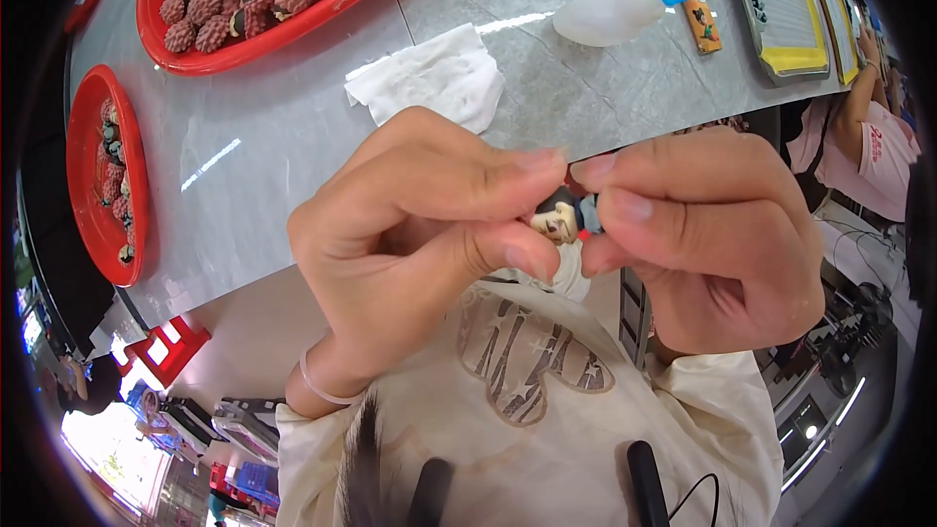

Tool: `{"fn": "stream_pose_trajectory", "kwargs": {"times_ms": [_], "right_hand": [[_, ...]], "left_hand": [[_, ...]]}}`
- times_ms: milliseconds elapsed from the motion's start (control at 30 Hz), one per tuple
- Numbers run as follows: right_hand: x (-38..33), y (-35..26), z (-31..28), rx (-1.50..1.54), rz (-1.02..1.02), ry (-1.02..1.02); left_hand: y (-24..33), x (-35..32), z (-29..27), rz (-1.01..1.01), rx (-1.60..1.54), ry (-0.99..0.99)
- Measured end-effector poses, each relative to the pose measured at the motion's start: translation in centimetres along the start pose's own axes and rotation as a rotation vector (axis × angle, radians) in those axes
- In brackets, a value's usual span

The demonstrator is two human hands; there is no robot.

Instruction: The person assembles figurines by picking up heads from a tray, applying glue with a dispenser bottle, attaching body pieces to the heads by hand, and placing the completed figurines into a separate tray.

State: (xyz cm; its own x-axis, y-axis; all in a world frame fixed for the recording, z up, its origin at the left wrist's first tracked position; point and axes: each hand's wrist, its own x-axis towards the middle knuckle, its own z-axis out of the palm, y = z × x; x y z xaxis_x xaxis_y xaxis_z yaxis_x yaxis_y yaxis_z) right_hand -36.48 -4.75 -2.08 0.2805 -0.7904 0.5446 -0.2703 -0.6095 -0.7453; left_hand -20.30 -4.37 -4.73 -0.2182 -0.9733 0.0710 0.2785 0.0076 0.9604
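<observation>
Between my two hands is a small toy figurine [557,222] with black hair, a pale painted face and a blue-grey part at its right. My left hand [410,205] pinches its head between thumb and forefinger. The fingertips of my right hand [712,224] close on the blue-grey part and cover much of it. A bit of red shows beside the fingertips. Whether the head and the blue-grey part are joined, I cannot tell. Just beyond my left hand, a crumpled white cloth [434,73] lies on the grey table.
A red tray [244,57] of reddish-brown, knobbly pieces stands at the far left of the table [283,137]. Nearer is a smaller red tray [134,156] with similar pieces. A white squeeze bottle [605,18], an orange packet [699,24] and a yellow-edged tray [795,58] lie far right. Another person [874,151] is beyond.
</observation>
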Motion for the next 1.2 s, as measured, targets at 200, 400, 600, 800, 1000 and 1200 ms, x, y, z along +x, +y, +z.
{"fn": "stream_pose_trajectory", "kwargs": {"times_ms": [200, 400, 600, 800, 1000, 1200], "right_hand": [[-0.1, -0.5, 1.3, 0.058, 0.047, 0.005], [0.0, 0.7, 0.9, -0.335, -0.315, 0.131], [-0.8, 1.2, -0.7, -0.263, 0.050, 0.283], [-0.8, 1.6, 0.0, -0.068, 0.152, 0.314], [-1.0, 1.7, -1.2, -0.100, 0.205, 0.334], [-1.1, 3.0, -2.4, -0.087, 0.225, 0.414]], "left_hand": [[1.0, 0.1, -0.9, 0.009, 0.183, -0.012], [3.8, 0.8, -4.7, 0.083, -0.035, -0.046], [9.9, 0.8, -13.2, 0.136, 1.063, 0.536], [9.3, 5.4, -10.5, 0.254, 1.276, 0.121], [6.5, 9.1, -10.1, 0.171, 1.439, -0.049], [7.0, 9.9, -10.1, 0.204, 1.267, -0.177]]}}
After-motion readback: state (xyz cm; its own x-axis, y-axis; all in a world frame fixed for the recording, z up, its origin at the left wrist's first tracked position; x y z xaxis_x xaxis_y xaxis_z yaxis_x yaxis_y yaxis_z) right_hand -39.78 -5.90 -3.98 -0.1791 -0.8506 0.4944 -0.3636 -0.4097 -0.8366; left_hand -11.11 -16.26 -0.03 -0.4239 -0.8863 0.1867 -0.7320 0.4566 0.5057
